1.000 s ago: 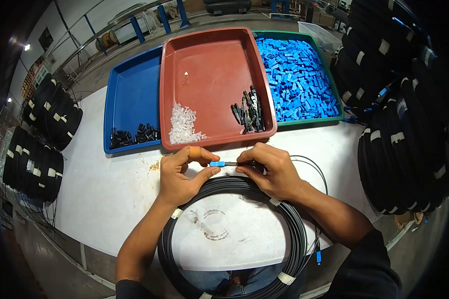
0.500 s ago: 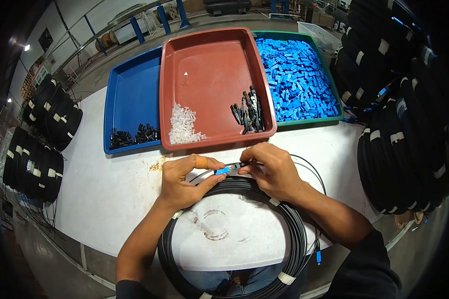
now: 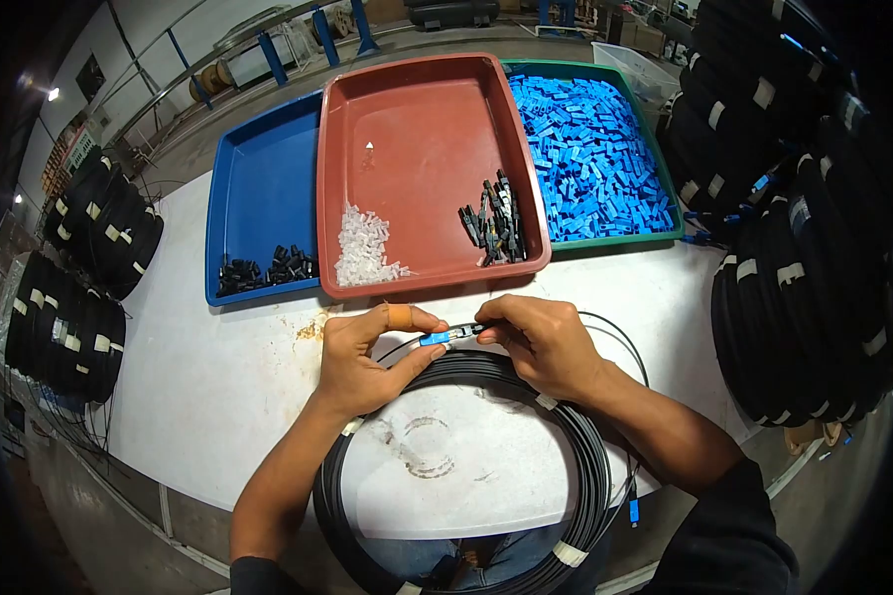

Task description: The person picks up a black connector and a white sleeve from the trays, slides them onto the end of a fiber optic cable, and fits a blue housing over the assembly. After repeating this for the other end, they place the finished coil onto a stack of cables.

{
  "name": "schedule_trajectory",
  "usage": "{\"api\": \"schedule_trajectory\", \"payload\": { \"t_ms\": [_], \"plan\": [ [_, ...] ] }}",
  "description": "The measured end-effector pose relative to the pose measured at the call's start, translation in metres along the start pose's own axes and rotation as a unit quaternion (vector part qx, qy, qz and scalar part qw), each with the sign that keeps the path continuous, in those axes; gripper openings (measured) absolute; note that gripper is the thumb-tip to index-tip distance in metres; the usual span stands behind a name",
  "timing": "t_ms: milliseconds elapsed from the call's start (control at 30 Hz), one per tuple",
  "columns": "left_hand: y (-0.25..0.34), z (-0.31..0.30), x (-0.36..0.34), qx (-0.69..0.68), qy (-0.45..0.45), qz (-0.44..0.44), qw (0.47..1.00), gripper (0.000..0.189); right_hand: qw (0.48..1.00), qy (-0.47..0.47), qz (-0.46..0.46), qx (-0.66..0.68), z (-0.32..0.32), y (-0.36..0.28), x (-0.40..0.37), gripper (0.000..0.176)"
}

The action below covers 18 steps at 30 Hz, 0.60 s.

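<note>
The join inside the blue connector [image 3: 435, 339] is too small to resolve. Left fingers [image 3: 441, 338] pinch its blue body; right fingers [image 3: 481, 332] close on its dark end, above the cable coil [image 3: 590, 456].

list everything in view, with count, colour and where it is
held connector: 1, blue and black, between both hands
cable coil: 1, black, below the hands
hanging connector: 1, blue, right of coil
blue tray: 1, left
small parts: many, black, blue tray
red tray: 1, middle
small pieces: many, whitish, red tray
slim parts: many, mostly black, red tray
green tray: 1, right
connector housings: uncountable, blue, green tray
table: 1, white, under trays
stacked coils: several, black, both sides
left hand, right hand: 2, centre
</note>
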<state>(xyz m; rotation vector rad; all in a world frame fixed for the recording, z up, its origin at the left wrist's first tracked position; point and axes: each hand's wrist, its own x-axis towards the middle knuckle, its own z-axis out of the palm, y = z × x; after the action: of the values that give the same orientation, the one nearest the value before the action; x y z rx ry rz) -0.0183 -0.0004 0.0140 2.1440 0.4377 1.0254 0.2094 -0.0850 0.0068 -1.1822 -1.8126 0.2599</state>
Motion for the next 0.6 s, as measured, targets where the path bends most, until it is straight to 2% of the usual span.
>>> {"api": "schedule_trajectory", "payload": {
  "t_ms": [100,167,200,267,300,367,467,500,600],
  "plan": [
    [-0.002,0.002,0.000,-0.045,0.018,0.007,0.999,0.029,1.000,-0.007,-0.016,-0.003,0.000,0.001,0.000,0.015],
    [0.000,0.001,0.000,-0.068,0.009,0.001,0.998,0.029,0.997,0.020,-0.078,-0.010,-0.001,0.003,0.000,0.016],
    [0.001,0.001,0.001,-0.068,0.009,0.001,0.998,0.029,0.997,0.020,-0.078,-0.011,0.000,0.005,0.000,0.016],
    [0.004,0.000,0.002,-0.028,-0.030,0.002,0.999,0.031,0.990,0.024,-0.139,-0.024,0.000,0.011,0.000,0.018],
    [0.004,-0.002,0.002,-0.029,-0.030,0.002,0.999,0.031,0.990,0.024,-0.139,-0.025,-0.001,0.011,0.001,0.018],
    [0.004,-0.004,0.004,0.049,-0.048,0.066,0.995,0.032,0.988,0.023,-0.147,-0.033,-0.001,0.010,0.001,0.018],
    [0.004,-0.003,0.007,0.065,-0.040,0.099,0.992,0.033,0.991,0.026,-0.126,-0.024,0.002,0.011,0.001,0.017],
    [0.004,-0.002,0.007,0.063,-0.039,0.101,0.992,0.033,0.991,0.025,-0.126,-0.027,0.003,0.010,0.002,0.017],
    [0.005,0.002,0.007,0.022,-0.020,0.029,0.999,0.032,0.993,0.039,-0.113,-0.022,0.004,0.009,0.004,0.016]
  ]
}}
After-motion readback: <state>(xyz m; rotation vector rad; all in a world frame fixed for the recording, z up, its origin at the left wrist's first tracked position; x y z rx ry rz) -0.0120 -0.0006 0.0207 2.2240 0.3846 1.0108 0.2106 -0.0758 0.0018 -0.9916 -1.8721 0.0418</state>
